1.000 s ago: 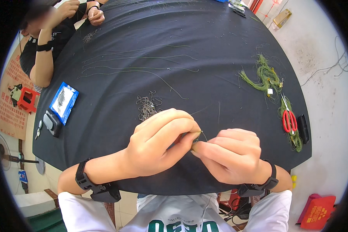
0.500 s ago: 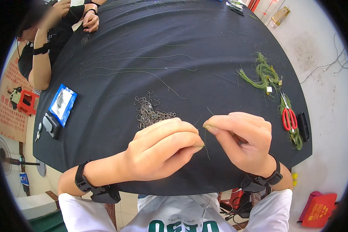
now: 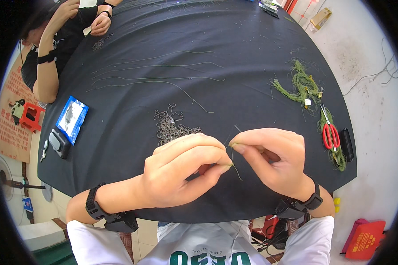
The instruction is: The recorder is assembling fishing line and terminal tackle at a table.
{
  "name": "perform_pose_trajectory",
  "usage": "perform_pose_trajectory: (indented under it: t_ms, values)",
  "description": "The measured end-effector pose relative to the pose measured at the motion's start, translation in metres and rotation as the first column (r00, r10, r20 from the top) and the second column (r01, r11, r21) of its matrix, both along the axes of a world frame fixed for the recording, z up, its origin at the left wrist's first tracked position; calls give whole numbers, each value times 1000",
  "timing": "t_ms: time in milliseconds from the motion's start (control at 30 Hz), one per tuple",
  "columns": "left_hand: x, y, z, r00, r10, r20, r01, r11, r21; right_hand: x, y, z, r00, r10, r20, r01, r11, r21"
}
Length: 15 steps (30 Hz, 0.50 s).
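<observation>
My left hand (image 3: 181, 170) and my right hand (image 3: 272, 159) meet over the near edge of a black cloth-covered table (image 3: 199, 39). Between their pinched fingertips runs a thin green line (image 3: 233, 160); each hand pinches one part of it. Whether a hook is on the line I cannot tell. A pile of small metal fish hooks (image 3: 170, 126) lies just beyond my left knuckles. Both wrists wear black bands.
Long thin lines (image 3: 154, 79) lie stretched across the cloth. At the right are a bundle of green line (image 3: 300, 86) and red-handled scissors (image 3: 328, 132). A blue packet (image 3: 71, 118) and a dark small device (image 3: 57, 142) lie at left. Another person (image 3: 53, 39) works at the far left corner.
My hands have drawn slightly apart, the right one lifting up and right, and the line between the fingertips now shows. More of the hook pile is uncovered.
</observation>
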<state>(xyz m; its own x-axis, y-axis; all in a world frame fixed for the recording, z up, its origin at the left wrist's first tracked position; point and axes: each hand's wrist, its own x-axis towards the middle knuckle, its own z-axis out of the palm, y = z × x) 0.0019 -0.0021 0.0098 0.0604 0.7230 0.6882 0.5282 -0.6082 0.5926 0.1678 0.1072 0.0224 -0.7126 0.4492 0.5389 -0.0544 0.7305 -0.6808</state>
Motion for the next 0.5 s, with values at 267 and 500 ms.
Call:
perform_pose_trajectory:
  t_ms: [267, 500]
  values:
    - [2, 2, -2, 997, 60, 57, -65, 995, 81, 0, -4, -8, 988, 151, 8, -151, 987, 61]
    - [-1, 5, -8, 996, 77, -37, -73, 991, 114, 1, -14, -5, 990, 142, -7, -134, 945, 298]
